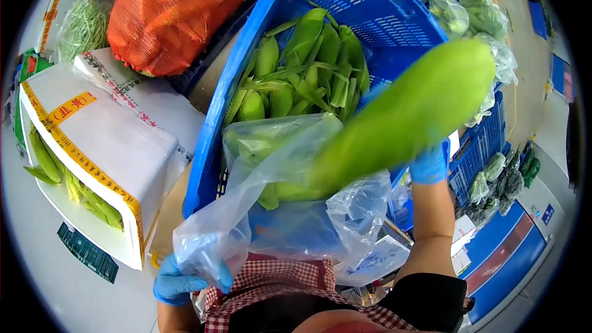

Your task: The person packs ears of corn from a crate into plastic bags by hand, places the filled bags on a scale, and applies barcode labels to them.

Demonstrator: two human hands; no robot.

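My left hand (185, 280), in a blue glove, grips the edge of a clear plastic bag (216, 234) at the lower left. A large green ear in its husk (413, 105) slants across the view, blurred, with its lower left end at the bag's mouth. My right hand (428, 160), also gloved in blue, is closed round this ear from beneath; most of its fingers are hidden behind it. Under the bag, a blue crate (213, 123) holds several green husked ears (302, 43) and loose leaves. More green shows through the bag.
Left of the crate stands a white foam box (105, 129) with green ears at its open side. An orange mesh sack (172, 12) lies behind it. Bagged vegetables (484, 9) and more blue crates (478, 148) are on the right.
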